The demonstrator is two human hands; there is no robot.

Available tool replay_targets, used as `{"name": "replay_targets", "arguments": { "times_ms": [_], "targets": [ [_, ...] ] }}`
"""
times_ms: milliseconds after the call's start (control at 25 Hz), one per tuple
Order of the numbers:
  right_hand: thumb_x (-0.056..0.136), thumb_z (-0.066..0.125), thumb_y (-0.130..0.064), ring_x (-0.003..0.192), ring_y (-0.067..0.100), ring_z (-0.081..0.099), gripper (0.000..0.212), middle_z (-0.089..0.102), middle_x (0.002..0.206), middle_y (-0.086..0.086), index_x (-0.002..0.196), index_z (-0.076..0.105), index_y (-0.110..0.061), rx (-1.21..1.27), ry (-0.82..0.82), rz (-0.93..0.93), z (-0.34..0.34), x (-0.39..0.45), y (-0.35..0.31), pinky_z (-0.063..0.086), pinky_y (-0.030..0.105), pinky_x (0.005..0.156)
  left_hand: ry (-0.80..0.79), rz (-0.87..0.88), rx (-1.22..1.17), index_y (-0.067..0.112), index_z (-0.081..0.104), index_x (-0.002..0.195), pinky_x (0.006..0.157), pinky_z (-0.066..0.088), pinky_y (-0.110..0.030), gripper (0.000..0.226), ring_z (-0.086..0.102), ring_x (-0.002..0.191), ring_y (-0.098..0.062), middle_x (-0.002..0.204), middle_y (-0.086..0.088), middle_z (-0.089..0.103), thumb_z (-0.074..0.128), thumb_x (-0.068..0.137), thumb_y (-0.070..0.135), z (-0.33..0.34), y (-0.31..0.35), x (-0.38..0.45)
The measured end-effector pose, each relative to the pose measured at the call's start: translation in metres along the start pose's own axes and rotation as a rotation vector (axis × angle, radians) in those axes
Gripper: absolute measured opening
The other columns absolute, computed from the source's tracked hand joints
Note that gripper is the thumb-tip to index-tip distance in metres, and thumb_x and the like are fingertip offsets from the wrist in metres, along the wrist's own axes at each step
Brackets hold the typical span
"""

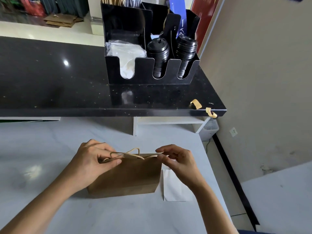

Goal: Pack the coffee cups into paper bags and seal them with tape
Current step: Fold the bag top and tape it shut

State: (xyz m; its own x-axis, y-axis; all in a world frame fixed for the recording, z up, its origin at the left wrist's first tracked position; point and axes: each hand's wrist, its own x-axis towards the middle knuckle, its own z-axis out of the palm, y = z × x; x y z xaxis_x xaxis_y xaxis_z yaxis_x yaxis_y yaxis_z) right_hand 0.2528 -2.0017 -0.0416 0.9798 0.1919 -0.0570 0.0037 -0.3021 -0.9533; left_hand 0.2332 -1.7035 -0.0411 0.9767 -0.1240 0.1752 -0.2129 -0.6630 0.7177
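A brown paper bag [128,176] stands upright on the pale grey table [50,149], its broad plain side facing the camera and its mouth drawn nearly closed along the top edge. Twisted paper handles [133,153] of the same brown loop up from that edge. Two curled strips of tan tape [196,104] stick to the front right corner of the black counter [67,85] beyond, one hanging over its edge

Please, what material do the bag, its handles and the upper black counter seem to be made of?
Bag: brown kraft paper, matte, with crisp folds. Handles: likely twisted paper cord, same tan colour. Upper counter: probably polished stone, glossy black with gold flecks and a light reflection.
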Motion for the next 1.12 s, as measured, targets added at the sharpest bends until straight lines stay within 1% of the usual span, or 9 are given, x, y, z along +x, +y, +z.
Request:
{"name": "replay_targets", "arguments": {
  "times_ms": [120,240,320,400,520,640,760,920,1120],
  "targets": [
    [0.095,0.072,-0.018,0.087,0.014,0.073,0.007,0.078,0.091,-0.011,0.095,0.079,-0.017,-0.103,0.193,-0.088,-0.025,0.022,-0.015,0.060,0.033,0.082,-0.014,-0.007,-0.010,0.044,0.079,0.074,0.080,0.036,-0.018,0.015,0.050,0.098,-0.005,0.091,0.026,0.070,0.074,0.074,0.059,-0.001,0.003,-0.002],
    [0.094,0.072,-0.020,0.067,0.004,0.065,0.008,0.071,0.074,-0.012,0.087,0.075,-0.021,-0.316,0.476,-0.172,-0.056,0.052,-0.039,0.049,0.017,0.064,-0.037,-0.004,-0.002,0.047,0.078,0.074,0.082,0.035,-0.020,0.011,0.050,0.099,-0.005,0.091,0.025,0.070,0.080,0.078,0.057,-0.001,0.002,-0.003],
    [0.094,0.070,-0.022,0.071,0.005,0.064,0.007,0.072,0.080,-0.008,0.090,0.076,-0.021,-0.461,0.585,-0.183,-0.078,0.074,-0.054,0.045,0.013,0.065,-0.035,-0.002,-0.012,0.046,0.079,0.076,0.084,0.035,-0.018,0.025,0.050,0.101,-0.003,0.093,0.026,0.070,0.069,0.076,0.070,-0.001,0.000,-0.003],
    [0.093,0.066,-0.023,0.086,0.015,0.066,0.013,0.073,0.092,-0.002,0.098,0.078,-0.020,-0.628,0.620,-0.177,-0.096,0.096,-0.060,0.050,0.026,0.079,-0.030,-0.001,-0.009,0.044,0.080,0.076,0.085,0.034,-0.016,0.036,0.049,0.103,-0.001,0.094,0.027,0.070,0.060,0.072,0.073,-0.001,-0.001,-0.003],
    [0.091,0.067,-0.029,0.101,0.030,0.059,0.022,0.071,0.104,0.003,0.110,0.075,-0.021,-0.889,0.615,-0.101,-0.106,0.123,-0.055,0.044,0.041,0.091,-0.048,-0.017,-0.001,0.044,0.080,0.077,0.087,0.036,-0.022,0.026,0.048,0.103,-0.002,0.095,0.027,0.069,0.072,0.079,0.068,-0.002,0.000,-0.003],
    [0.088,0.072,-0.034,0.101,0.033,0.055,0.025,0.068,0.104,0.006,0.107,0.068,-0.019,-1.078,0.569,-0.061,-0.098,0.134,-0.049,0.036,0.042,0.088,-0.050,0.000,0.011,0.048,0.079,0.080,0.086,0.035,-0.020,0.026,0.048,0.102,0.000,0.095,0.029,0.069,0.068,0.078,0.072,-0.003,0.000,-0.003],
    [0.091,0.068,-0.026,0.098,0.035,0.056,0.020,0.067,0.100,0.009,0.107,0.063,-0.015,-1.175,0.557,-0.076,-0.091,0.138,-0.042,0.034,0.043,0.086,-0.047,0.022,0.018,0.051,0.078,0.080,0.083,0.033,-0.015,0.032,0.048,0.102,0.002,0.094,0.031,0.069,0.056,0.073,0.073,-0.004,0.001,-0.003],
    [0.093,0.055,-0.012,0.083,0.036,0.054,0.012,0.069,0.085,0.012,0.097,0.067,-0.011,-1.179,0.613,-0.107,-0.093,0.144,-0.036,0.031,0.042,0.080,-0.036,0.052,0.061,0.050,0.078,0.080,0.086,0.030,-0.015,0.032,0.047,0.101,0.003,0.095,0.033,0.067,0.055,0.075,0.071,-0.004,0.003,-0.002],
    [0.096,0.054,-0.014,0.075,0.035,0.055,0.016,0.069,0.074,0.010,0.092,0.069,-0.012,-1.102,0.688,-0.154,-0.099,0.144,-0.030,0.032,0.042,0.080,-0.057,0.108,0.198,0.044,0.076,0.081,0.089,0.029,-0.027,0.029,0.049,0.097,0.000,0.095,0.034,0.065,0.055,0.080,0.065,-0.006,0.004,0.003]
  ]
}}
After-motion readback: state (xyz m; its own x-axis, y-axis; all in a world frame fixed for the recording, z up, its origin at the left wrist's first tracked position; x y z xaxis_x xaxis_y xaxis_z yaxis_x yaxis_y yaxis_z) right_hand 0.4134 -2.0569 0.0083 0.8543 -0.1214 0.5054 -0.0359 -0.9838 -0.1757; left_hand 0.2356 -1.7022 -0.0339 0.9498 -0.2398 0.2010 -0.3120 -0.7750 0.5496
